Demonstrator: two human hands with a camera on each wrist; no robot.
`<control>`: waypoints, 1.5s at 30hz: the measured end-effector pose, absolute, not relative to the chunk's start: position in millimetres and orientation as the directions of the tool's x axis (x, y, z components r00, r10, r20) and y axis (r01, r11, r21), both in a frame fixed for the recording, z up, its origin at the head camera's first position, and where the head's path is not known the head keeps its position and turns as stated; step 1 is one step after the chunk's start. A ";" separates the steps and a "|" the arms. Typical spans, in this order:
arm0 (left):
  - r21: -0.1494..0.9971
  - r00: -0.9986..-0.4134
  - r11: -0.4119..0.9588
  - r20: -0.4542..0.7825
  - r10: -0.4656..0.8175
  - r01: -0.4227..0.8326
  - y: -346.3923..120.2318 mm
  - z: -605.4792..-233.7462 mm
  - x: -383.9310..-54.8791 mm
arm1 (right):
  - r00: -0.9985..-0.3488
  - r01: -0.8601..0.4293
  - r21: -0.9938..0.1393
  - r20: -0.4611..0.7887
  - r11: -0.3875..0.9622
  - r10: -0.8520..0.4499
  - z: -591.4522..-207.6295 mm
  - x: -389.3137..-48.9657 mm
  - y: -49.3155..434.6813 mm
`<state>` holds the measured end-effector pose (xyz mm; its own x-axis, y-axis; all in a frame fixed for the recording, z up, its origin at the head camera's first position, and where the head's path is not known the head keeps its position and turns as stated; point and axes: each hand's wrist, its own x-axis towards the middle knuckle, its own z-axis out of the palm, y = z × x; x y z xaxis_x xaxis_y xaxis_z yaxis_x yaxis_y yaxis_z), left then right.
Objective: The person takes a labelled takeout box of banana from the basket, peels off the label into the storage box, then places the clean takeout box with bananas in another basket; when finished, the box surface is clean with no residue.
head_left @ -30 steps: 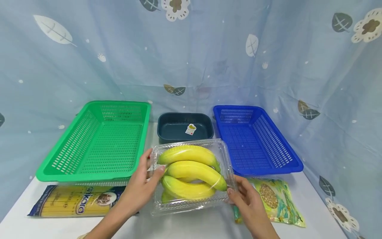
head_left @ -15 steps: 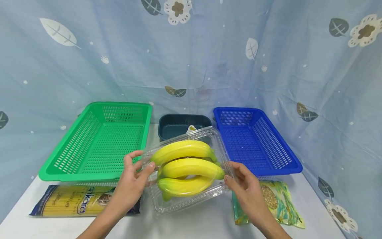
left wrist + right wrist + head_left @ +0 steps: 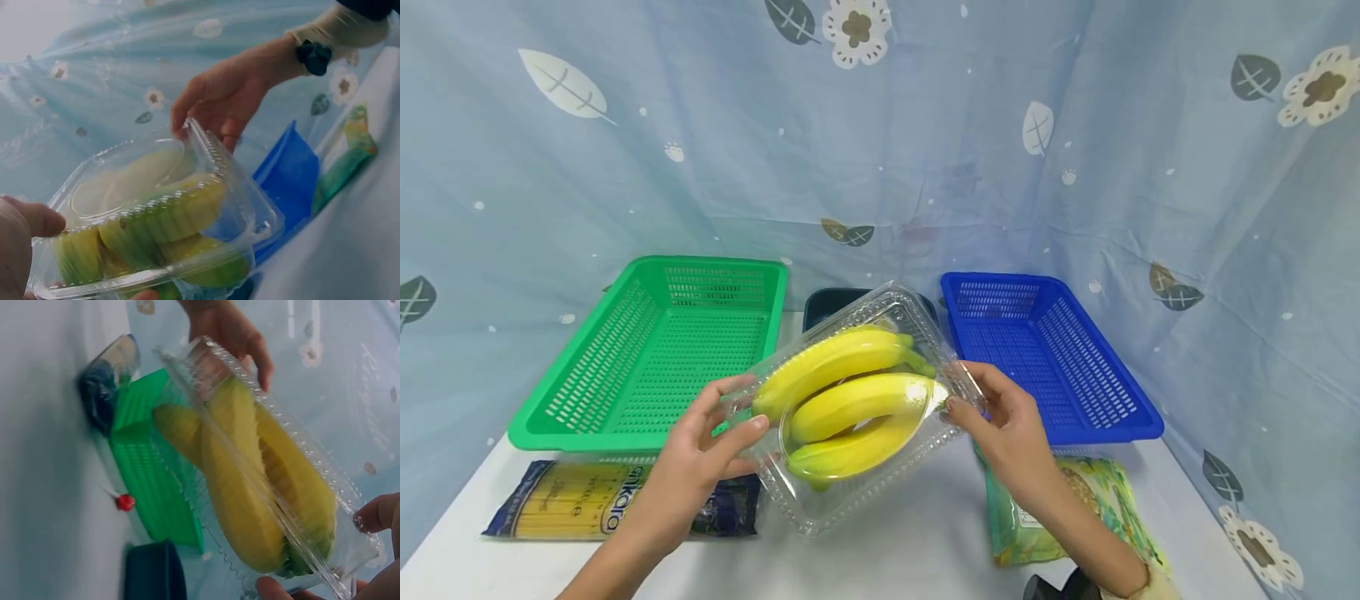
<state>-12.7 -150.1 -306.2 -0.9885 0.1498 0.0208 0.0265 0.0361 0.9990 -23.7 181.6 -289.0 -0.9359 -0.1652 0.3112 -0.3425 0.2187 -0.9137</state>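
Observation:
A clear plastic clamshell box point(image 3: 811, 510) with several yellow bananas point(image 3: 850, 404) inside is held up over the middle of the table, its right end raised. My left hand point(image 3: 692, 446) grips the left end, thumb on the lid and fingers behind the box. At the opposite end my right hand point(image 3: 1007, 421) pinches the edge between thumb and fingers. The lid is down over the bananas, whose green ends point(image 3: 78, 259) face the left wrist camera. In the right wrist view the bananas point(image 3: 240, 481) show through the box's side.
Behind stand a green basket point(image 3: 707, 350), a dark tray point(image 3: 831, 302) partly hidden by the box, and a blue basket point(image 3: 1052, 358). A spaghetti packet point(image 3: 561, 500) lies front left, a green-yellow bag point(image 3: 1026, 533) front right. A small red thing point(image 3: 125, 502) shows near the green basket.
The box has turned anticlockwise and shifted a little left and up, covering more of the dark tray. My left hand has moved left and my right hand has risen, both keeping hold.

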 end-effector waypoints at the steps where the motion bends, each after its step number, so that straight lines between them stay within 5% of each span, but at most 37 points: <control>1: 0.999 -0.989 0.037 0.022 0.148 0.028 -153.1 -306.1 -12.8 | -0.935 -0.342 -0.914 0.310 0.218 -0.171 -286.5 -26.2 180.0; 22: 0.990 -0.997 -0.140 0.035 0.071 0.025 -206.7 -304.5 -19.4 | -0.909 -0.319 -0.944 0.280 0.080 -0.310 -235.0 -93.5 122.3; 45: 0.866 -0.993 -0.497 0.003 0.116 -0.055 -268.0 -312.4 -30.3 | -0.885 -0.340 -0.930 0.266 0.141 -0.382 -222.8 -163.6 36.3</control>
